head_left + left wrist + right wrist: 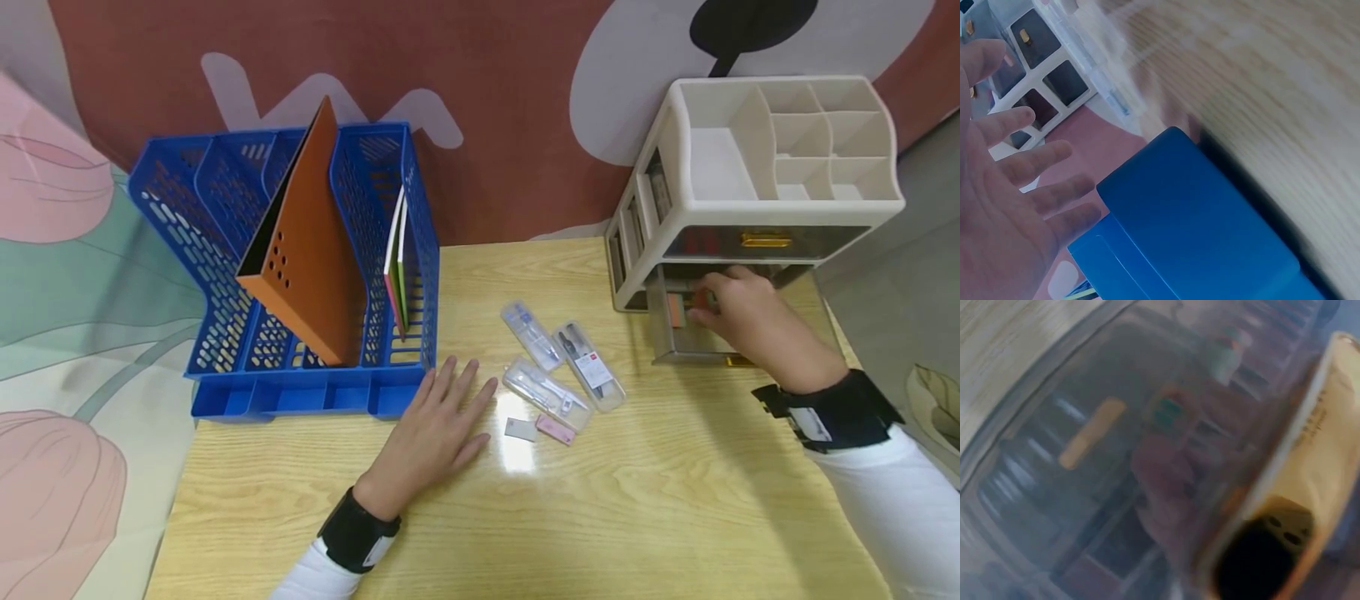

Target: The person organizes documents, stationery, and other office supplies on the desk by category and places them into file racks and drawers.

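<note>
My right hand [757, 321] reaches into the pulled-out clear drawer [678, 360] of the white organizer [693, 212]. Its curled fingers seem to pinch a small orange-and-green thing [1169, 412], blurred through the drawer wall and partly hidden. Beside these fingers a flat orange piece [677, 310] lies on the drawer floor. My left hand [427, 442] rests on the table, fingers spread, near the front corner of the blue file rack [300, 383]. To its right lie a grey eraser-like block [521, 429] and a pink one [556, 429].
Three clear cases, a left one [532, 335], a right one [590, 365] and a front one [547, 393], lie mid-table. An orange folder [307, 250] and thin booklets [397, 267] stand in the rack. A gold handle [1322, 444] juts from the drawer front.
</note>
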Available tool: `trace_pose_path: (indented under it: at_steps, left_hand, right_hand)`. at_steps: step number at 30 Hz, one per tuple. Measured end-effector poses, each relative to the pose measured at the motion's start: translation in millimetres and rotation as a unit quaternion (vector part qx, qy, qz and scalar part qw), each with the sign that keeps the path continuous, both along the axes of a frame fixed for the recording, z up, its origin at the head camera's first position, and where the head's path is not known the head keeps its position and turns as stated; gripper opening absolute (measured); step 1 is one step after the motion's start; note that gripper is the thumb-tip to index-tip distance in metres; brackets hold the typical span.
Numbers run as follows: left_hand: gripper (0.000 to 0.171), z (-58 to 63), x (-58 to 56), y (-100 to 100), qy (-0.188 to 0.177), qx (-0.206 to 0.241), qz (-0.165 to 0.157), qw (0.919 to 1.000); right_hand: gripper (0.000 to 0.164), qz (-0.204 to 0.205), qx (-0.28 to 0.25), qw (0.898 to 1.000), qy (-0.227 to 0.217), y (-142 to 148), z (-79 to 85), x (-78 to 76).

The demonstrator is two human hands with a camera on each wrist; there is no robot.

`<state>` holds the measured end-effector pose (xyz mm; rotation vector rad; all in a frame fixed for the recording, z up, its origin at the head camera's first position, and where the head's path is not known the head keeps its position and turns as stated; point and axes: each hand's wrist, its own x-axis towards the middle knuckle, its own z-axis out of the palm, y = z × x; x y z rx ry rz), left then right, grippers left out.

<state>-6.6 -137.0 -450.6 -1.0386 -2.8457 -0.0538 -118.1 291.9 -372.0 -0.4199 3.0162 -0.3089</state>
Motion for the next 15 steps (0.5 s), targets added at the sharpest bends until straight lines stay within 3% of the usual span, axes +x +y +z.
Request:
trace_pose_path:
  at_steps: [3, 7, 15]
  left_hand:
    - [0.069, 1.4, -1.8, 1, -0.002, 0.004, 0.004, 1.0]
    - [0.068, 2.9, -4.3, 4, -0.001, 0.015, 0.01, 0.9998]
    - [0.066, 7.0, -9.3, 9, 0.01, 0.043, 0.018, 0.9989]
  right_hand:
    - [0.032, -0.003, -0.001, 1.0, 0.028, -1, 3.4, 5.4]
    - [0.029, 0.007, -0.02, 0.994, 0.107, -6, 11.1, 18.6]
    - [0.02, 0.082, -0.069, 0.965, 0.241, -33, 29.3, 45.5]
